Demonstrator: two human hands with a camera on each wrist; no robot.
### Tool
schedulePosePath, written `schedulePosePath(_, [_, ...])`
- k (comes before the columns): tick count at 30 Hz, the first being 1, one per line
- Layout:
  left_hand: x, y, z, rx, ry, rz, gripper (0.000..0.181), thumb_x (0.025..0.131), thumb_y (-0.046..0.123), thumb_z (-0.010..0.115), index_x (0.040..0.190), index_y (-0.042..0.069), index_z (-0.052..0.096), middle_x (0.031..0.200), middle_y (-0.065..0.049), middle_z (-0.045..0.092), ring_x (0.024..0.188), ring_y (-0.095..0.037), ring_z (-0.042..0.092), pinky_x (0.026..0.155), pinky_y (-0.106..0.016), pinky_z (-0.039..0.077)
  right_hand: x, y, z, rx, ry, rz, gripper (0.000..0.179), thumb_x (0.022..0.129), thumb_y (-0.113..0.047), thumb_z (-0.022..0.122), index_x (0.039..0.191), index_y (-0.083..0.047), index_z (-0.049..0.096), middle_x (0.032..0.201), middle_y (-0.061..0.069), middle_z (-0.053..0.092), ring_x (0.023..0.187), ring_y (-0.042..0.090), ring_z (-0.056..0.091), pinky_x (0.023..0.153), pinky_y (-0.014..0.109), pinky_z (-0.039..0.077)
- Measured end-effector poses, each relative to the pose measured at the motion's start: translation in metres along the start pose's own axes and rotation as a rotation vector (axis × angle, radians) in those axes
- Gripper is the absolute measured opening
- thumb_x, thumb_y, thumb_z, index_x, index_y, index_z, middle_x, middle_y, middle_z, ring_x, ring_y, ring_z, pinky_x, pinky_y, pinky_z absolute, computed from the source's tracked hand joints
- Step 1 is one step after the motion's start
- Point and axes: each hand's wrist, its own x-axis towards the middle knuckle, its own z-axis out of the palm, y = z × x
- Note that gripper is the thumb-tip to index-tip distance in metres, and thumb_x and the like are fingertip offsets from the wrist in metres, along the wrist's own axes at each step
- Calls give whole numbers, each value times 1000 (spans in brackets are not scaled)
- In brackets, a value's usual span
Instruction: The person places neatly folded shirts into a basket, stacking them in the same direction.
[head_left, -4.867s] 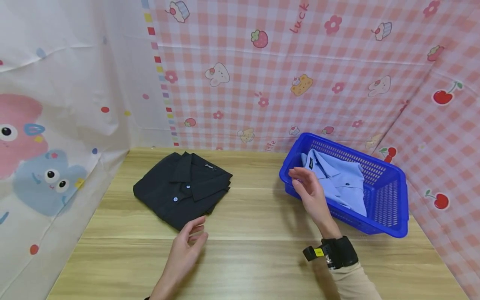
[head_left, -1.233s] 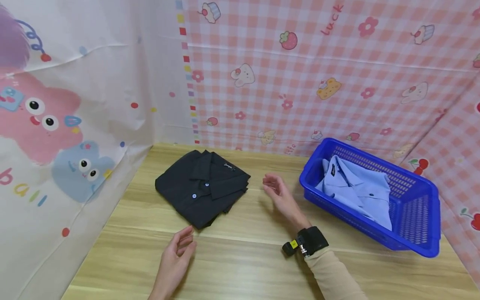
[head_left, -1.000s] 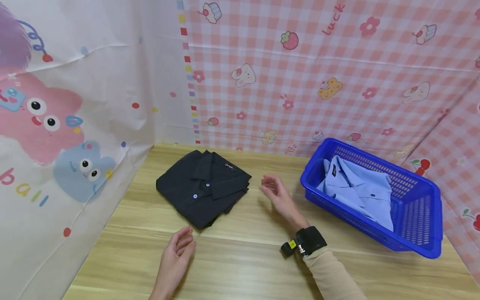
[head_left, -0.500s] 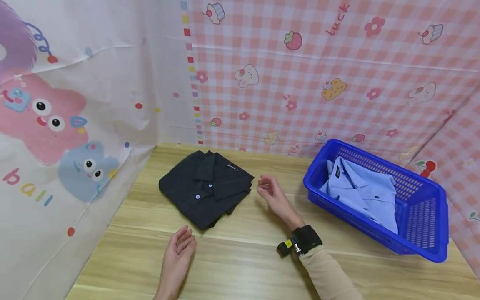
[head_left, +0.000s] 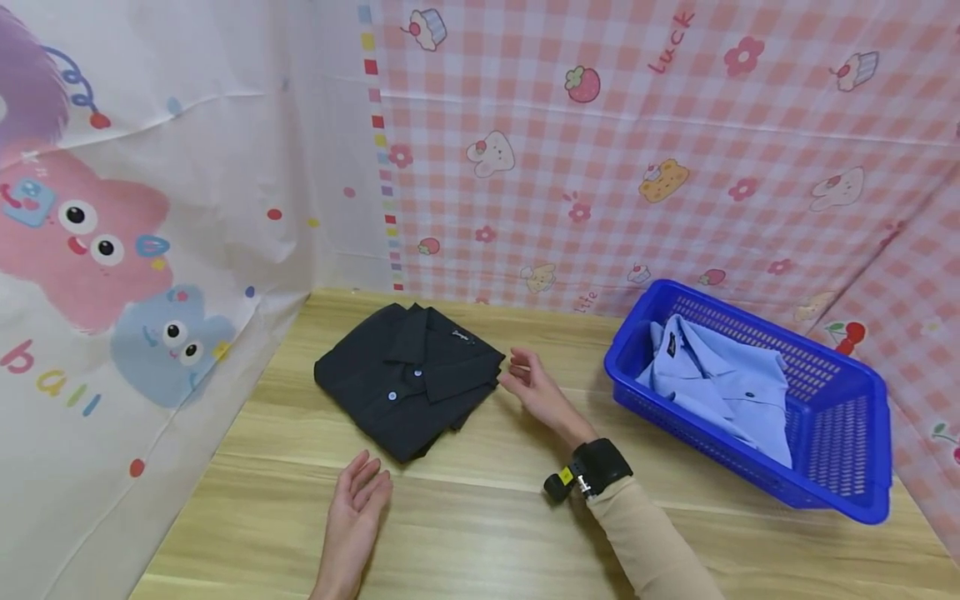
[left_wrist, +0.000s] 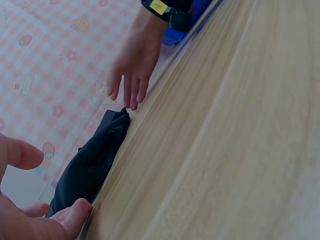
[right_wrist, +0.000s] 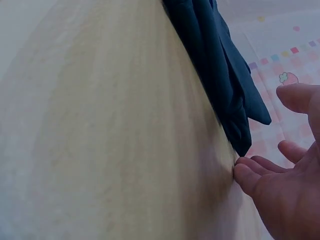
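A folded black collared shirt with pale round buttons (head_left: 401, 381) lies flat on the light wood-grain counter (head_left: 465, 533), ahead of the left hand (head_left: 354, 508) and on the inner side of the right hand (head_left: 538, 394). Both hands are empty: the left has its fingers relaxed and slightly bent, thumb spread away from them, just short of the shirt's near corner; the right has its fingers gently bent too, thumb apart, with a black strap and small camera (head_left: 600, 468) round the wrist behind it.

What has changed is the right hand's place. It was over the basket a few seconds ago and has come across the counter, so that its fingertips now stand at the shirt's corner on that side; whether they touch the cloth I cannot tell, even in the right wrist view. The left hand has shifted little, and the black shirt lies as it did. In my judgement this brings the shirt within reach of both hands, though neither has a hold on it yet.

Outward of the right hand, well apart from it, stands the rectangular blue perforated plastic basket (head_left: 834, 437), with a folded light-blue collared shirt (head_left: 727, 387) inside.
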Motion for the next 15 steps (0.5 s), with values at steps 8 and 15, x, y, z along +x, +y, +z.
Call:
schedulePosePath(8, [2,0,2,-26,-9,1,67,105,9,55,159,-5,19,154,-34,38,141,-45,44,87,-7,45,6,-1,2,-19,-13,17,68,106,-24,61,159,-1,25,162,27,30,151,44,32,121,57,31])
schedulePosePath(15, [5,2,1,-24,2,-30,72,105,17,59,161,-2,18,154,-32,40,137,-37,49,87,-6,42,11,-3,7,-30,-36,21,71,105,-24,62,160,-2,24,164,25,29,152,42,30,122,56,29])
